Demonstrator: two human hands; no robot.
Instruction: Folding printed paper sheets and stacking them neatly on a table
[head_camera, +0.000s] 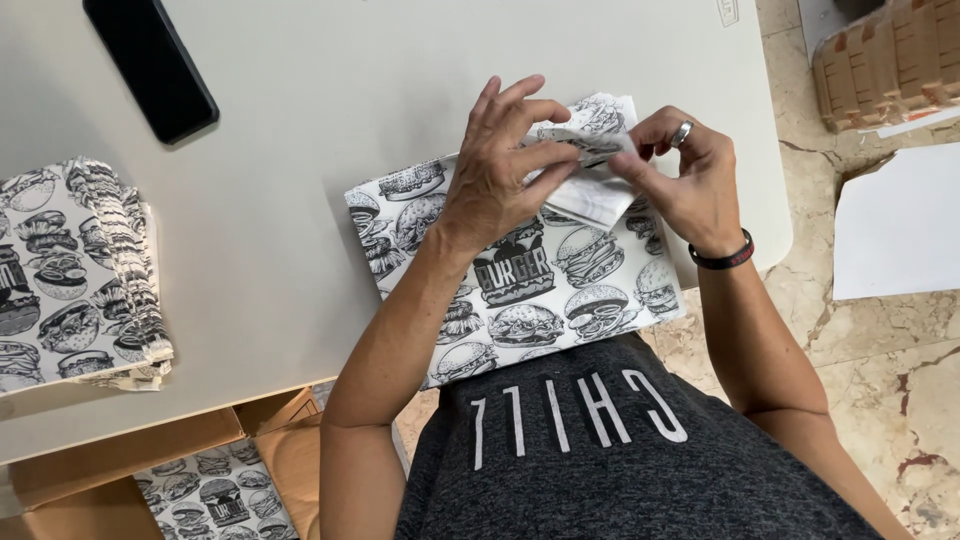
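Both hands pinch the top edge of a printed paper bag (530, 280) lying flat at the near edge of the white surface (330, 110): the left hand (500, 165) and right hand (690, 185) each hold a grip closed on the folded flap (590, 150). Pulled unevenly, the thin paper could tear or crease crooked; the bag, overhanging the edge, might slide off. A stack of bags (75, 270) sits well apart.
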